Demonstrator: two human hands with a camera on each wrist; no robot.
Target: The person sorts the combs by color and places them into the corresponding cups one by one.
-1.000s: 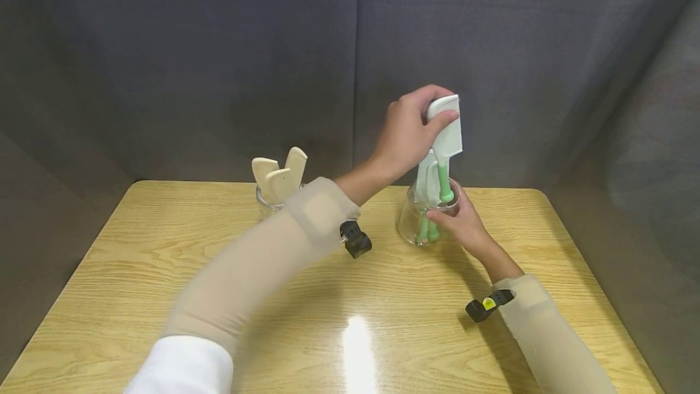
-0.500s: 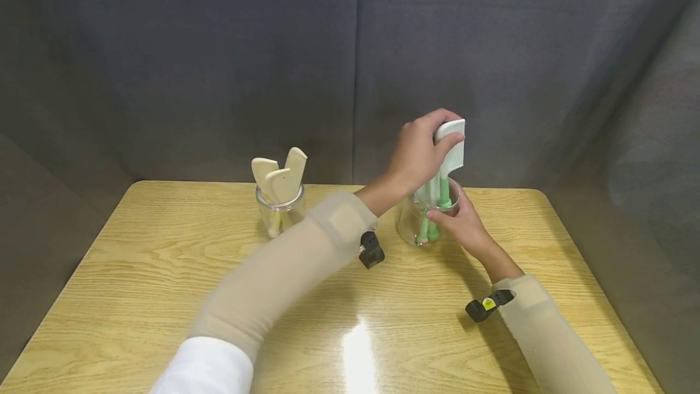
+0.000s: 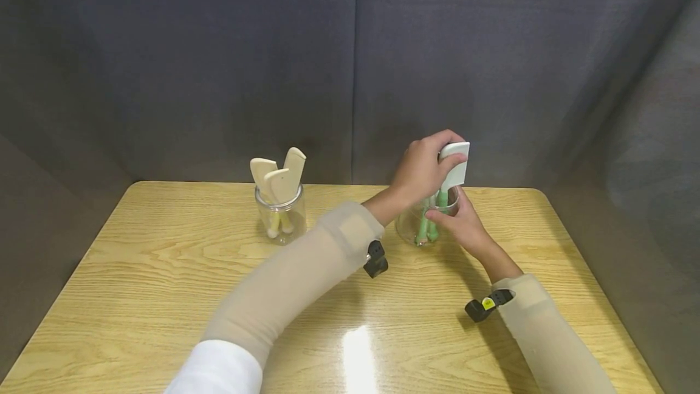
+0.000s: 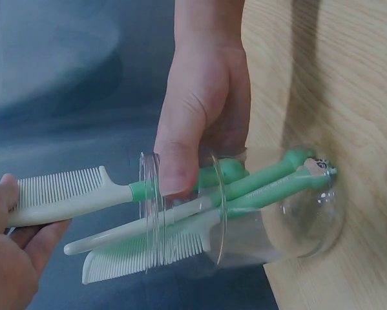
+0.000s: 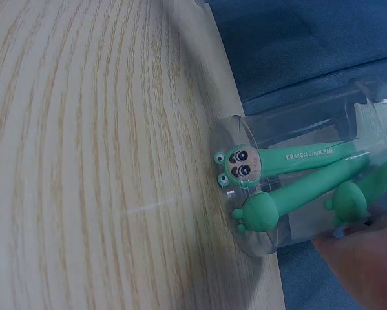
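- Spreading across the whole near scene, the wooden tabletop [image 3: 164,272] carries two clear jars, both toward its far edge.
- Far right of centre stands the clear jar [image 3: 411,230] (green handles show through its wall), with the person's right hand [image 3: 462,224] wrapped round its right side, thumb on the rim; that grip is clenched on the jar.
- The left hand [image 3: 423,166] reaches across above the jar's mouth, its grip grasping the white toothed end of a comb [image 3: 454,166].
- That comb [image 4: 70,197] has its green handle already past the rim and inside the jar, next to two other green-handled combs [image 4: 180,239] standing in it.
- Well apart to the left, a second jar [image 3: 281,214] holds cream-coloured combs [image 3: 279,178] upright, untouched by either hand.
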